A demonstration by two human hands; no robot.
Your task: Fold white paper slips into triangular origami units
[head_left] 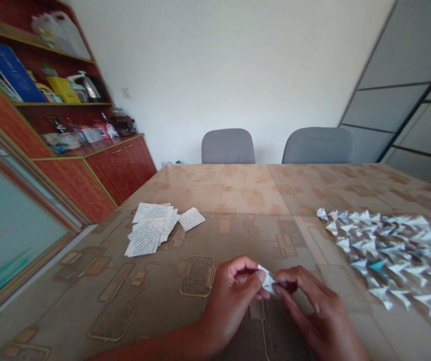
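Both of my hands meet low over the table's near edge, pinching one small folded piece of printed paper [267,280] between them. My left hand [230,293] curls its fingers onto the paper's left side. My right hand [309,306] grips the right side with thumb and fingertips. Most of the paper is hidden by the fingers. A loose stack of flat printed paper slips [154,231] lies to the left, apart from my hands. A large heap of folded paper triangles [386,253] spreads over the table at the right.
The table [245,200] wears a tan patterned cover. Two grey chairs [228,146] [317,145] stand at its far side. A red-brown shelf cabinet [98,165] with books and bottles fills the left wall; grey panels are at the right.
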